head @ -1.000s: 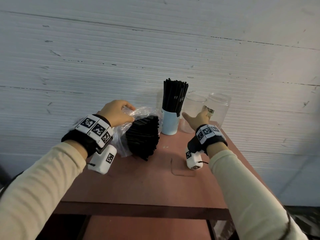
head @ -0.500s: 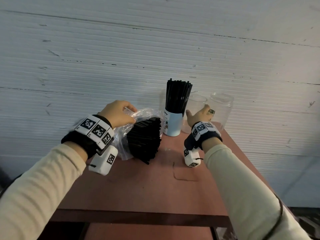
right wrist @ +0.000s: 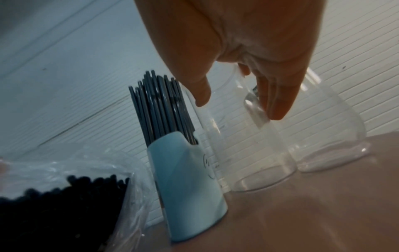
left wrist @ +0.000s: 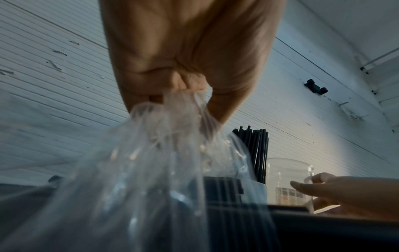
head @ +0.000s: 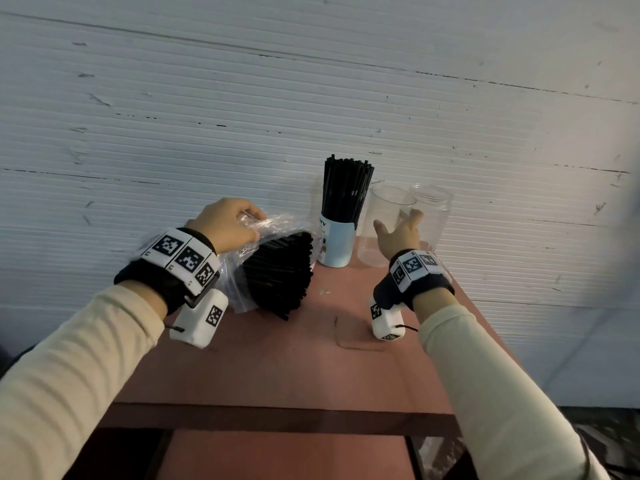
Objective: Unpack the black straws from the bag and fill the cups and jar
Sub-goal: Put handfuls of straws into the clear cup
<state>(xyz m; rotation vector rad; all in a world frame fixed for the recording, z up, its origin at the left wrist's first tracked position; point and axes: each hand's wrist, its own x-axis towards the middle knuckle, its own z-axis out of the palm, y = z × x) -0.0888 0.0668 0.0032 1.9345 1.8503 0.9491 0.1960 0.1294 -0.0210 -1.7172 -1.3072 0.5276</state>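
Observation:
A clear plastic bag point(head: 263, 233) packed with black straws point(head: 280, 271) lies on its side at the back left of the red table point(head: 284, 368). My left hand point(head: 227, 225) grips the bag's gathered end point(left wrist: 181, 105). A light-blue cup point(head: 337, 244) full of upright black straws point(head: 346, 188) stands at the back. Right of it are an empty clear cup point(head: 384, 223) and an empty clear jar point(head: 434, 213). My right hand point(head: 400, 230) is spread in front of the clear cup point(right wrist: 248, 145), thumb and fingers on either side of it, not closed on it.
A white ribbed wall point(head: 311, 116) runs right behind the cups. The table's front edge point(head: 277, 419) is near me, and its right side point(head: 485, 323) drops off just beyond the jar.
My right hand has drawn slightly back from the clear cup and spread its fingers wider. The left hand and the bag have stayed put.

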